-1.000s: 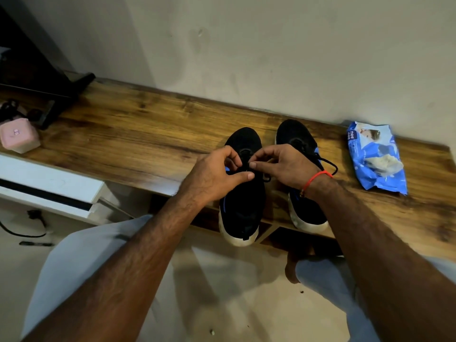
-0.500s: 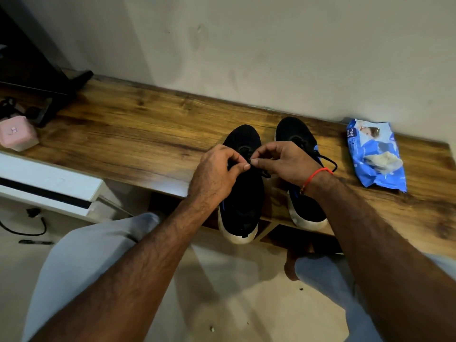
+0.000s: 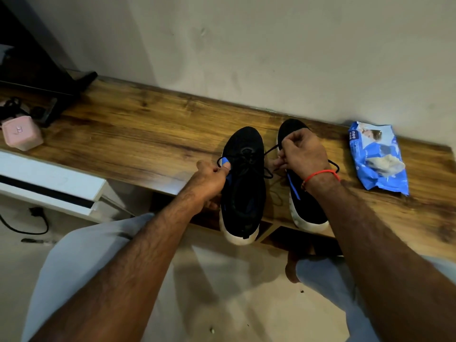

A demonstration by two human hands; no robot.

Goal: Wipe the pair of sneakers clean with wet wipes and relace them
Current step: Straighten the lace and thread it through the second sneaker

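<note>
On the shelf, the left sneaker sits beside its mate. Your left hand and right hand each pinch a lace end; pull evenly outward, keeping the knot centred.

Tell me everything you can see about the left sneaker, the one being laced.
The left sneaker is black knit-looking fabric with a thick white sole and blue accents by the eyelets. It lies flat on the wooden shelf, toe toward the wall, heel overhanging the front edge, beside its partner. Its black lace is pulled out sideways: the left hand pinches one end, the right hand grips the other.
</note>
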